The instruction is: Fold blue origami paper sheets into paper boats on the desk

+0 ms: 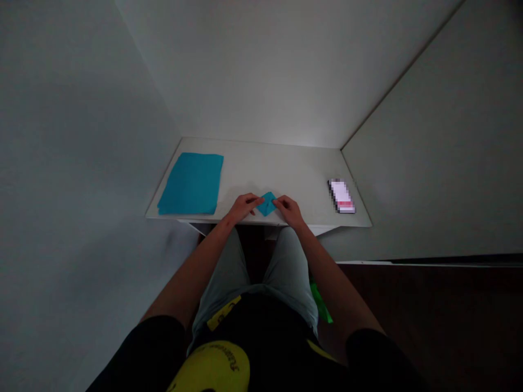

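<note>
A small piece of folded blue paper (267, 206), roughly diamond-shaped, is between my two hands near the front edge of the white table. My left hand (245, 206) pinches its left corner, with thumb and fingertips on the paper. On the opposite side, my right hand (287, 209) grips the right corner between thumb and fingers. A few creases show on the paper's upper face, though the fine folds are too small to make out.
To the left lies a stack of blue paper sheets (192, 185). A phone (342, 196) with a lit, pixelated screen rests at the right end of the white table (278, 163). Walls enclose the table at the back and both sides. Something bright green (322, 305) is below, beside my leg.
</note>
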### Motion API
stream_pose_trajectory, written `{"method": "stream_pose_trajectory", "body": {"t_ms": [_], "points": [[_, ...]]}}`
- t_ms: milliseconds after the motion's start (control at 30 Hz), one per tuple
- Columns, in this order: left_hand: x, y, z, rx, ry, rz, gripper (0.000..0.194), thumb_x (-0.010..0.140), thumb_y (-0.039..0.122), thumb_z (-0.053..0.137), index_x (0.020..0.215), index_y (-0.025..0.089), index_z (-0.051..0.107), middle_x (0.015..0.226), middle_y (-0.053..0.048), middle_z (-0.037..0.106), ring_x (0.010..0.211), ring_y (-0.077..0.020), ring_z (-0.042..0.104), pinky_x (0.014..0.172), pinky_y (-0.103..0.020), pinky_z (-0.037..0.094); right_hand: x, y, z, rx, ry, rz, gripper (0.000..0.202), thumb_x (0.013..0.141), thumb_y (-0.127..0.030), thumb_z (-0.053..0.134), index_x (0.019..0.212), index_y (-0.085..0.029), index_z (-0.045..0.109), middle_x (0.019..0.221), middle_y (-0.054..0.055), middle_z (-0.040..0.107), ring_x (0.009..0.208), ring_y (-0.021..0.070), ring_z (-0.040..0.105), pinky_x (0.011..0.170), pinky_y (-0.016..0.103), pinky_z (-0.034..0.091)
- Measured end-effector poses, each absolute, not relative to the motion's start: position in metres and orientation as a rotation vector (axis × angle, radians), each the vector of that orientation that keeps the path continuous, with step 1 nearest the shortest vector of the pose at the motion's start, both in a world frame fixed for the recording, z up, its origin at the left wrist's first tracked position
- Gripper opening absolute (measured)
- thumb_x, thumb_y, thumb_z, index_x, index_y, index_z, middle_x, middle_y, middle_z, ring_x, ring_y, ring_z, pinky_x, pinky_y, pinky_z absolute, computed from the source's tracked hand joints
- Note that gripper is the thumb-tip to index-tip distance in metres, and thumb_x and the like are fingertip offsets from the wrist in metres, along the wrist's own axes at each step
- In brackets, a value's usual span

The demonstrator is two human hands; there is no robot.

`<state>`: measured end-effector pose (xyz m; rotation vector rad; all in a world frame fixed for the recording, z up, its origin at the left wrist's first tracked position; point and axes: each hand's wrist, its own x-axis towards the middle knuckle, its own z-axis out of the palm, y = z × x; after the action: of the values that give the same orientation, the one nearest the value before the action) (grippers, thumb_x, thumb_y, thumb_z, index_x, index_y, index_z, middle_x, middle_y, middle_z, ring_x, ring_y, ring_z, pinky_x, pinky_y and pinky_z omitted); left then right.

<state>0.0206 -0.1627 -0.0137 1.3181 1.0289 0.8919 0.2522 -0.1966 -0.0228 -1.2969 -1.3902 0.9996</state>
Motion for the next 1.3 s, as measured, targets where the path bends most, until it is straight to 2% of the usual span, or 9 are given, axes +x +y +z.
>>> {"method": "stream_pose_trajectory", "body": {"t_ms": [133,267,467,667,833,1000,1167,1300], "points": [[0.023,-0.164,-0.013,1.314,1.025,0.881,0.065,0.067,0.073,0.095,0.097,0.016,0.081,0.092,-0.005,0.073,0.076,-0.0166,0.067,0.049,-0.023,0.056,0.25,-0.198,-0.02,-1.281,-1.505,0.976,0.063,0.081,-0.088,0.076,0.081,-0.025,0.075,0.078,0.001,0.065,0.073,0.0192,0.056,0.071,0.035,0.046],[0.024,-0.163,-0.012,1.315,1.008,0.84,0.058,0.072,0.068,0.093,0.095,0.016,0.081,0.093,-0.007,0.076,0.077,-0.0184,0.069,0.049,-0.024,0.057,0.247,-0.199,-0.017,-1.282,-1.594,0.973,0.064,0.088,-0.089,0.069,0.082,-0.026,0.076,0.083,0.003,0.07,0.081,0.0216,0.061,0.079,0.036,0.049],[0.026,-0.161,-0.011,1.277,1.058,0.905,0.05,0.082,0.064,0.084,0.093,0.016,0.081,0.099,-0.009,0.079,0.083,-0.0194,0.07,0.054,-0.024,0.058,0.248,-0.197,-0.015,-1.307,-1.517,0.968,0.071,0.089,-0.096,0.058,0.074,-0.026,0.066,0.075,0.001,0.061,0.079,0.0218,0.057,0.079,0.036,0.05],[0.03,-0.165,-0.007,1.244,1.069,0.957,0.049,0.08,0.063,0.085,0.092,0.015,0.082,0.092,-0.007,0.075,0.08,-0.0176,0.067,0.053,-0.023,0.058,0.247,-0.198,-0.012,-1.313,-1.471,0.945,0.073,0.09,-0.097,0.054,0.068,-0.027,0.056,0.07,0.001,0.054,0.074,0.0211,0.053,0.077,0.037,0.051],[0.029,-0.165,-0.005,1.201,1.099,0.995,0.049,0.079,0.062,0.088,0.089,0.015,0.081,0.082,-0.003,0.068,0.076,-0.0158,0.063,0.054,-0.024,0.06,0.246,-0.197,-0.011,-1.327,-1.435,0.902,0.074,0.09,-0.098,0.054,0.065,-0.028,0.053,0.069,0.0,0.053,0.071,0.0205,0.052,0.079,0.037,0.052],[0.03,-0.162,-0.008,1.114,1.16,1.044,0.05,0.083,0.064,0.087,0.091,0.016,0.073,0.075,0.0,0.063,0.071,-0.0147,0.062,0.06,-0.028,0.066,0.251,-0.199,-0.013,-1.366,-1.345,0.845,0.073,0.092,-0.098,0.051,0.073,-0.028,0.056,0.068,0.0,0.056,0.069,0.0208,0.053,0.076,0.037,0.051],[0.032,-0.16,-0.012,1.017,1.188,1.108,0.047,0.095,0.064,0.076,0.095,0.021,0.058,0.09,-0.003,0.067,0.087,-0.0191,0.076,0.067,-0.031,0.07,0.257,-0.198,-0.018,-1.404,-1.238,0.814,0.07,0.093,-0.097,0.047,0.078,-0.029,0.055,0.062,-0.002,0.054,0.064,0.0202,0.053,0.071,0.035,0.048],[0.032,-0.158,-0.016,0.961,1.199,1.151,0.047,0.101,0.065,0.068,0.099,0.024,0.047,0.096,-0.001,0.065,0.093,-0.0208,0.081,0.071,-0.032,0.071,0.257,-0.197,-0.019,-1.404,-1.21,0.836,0.067,0.091,-0.095,0.053,0.079,-0.029,0.057,0.059,-0.003,0.053,0.059,0.0187,0.052,0.068,0.034,0.048]]}}
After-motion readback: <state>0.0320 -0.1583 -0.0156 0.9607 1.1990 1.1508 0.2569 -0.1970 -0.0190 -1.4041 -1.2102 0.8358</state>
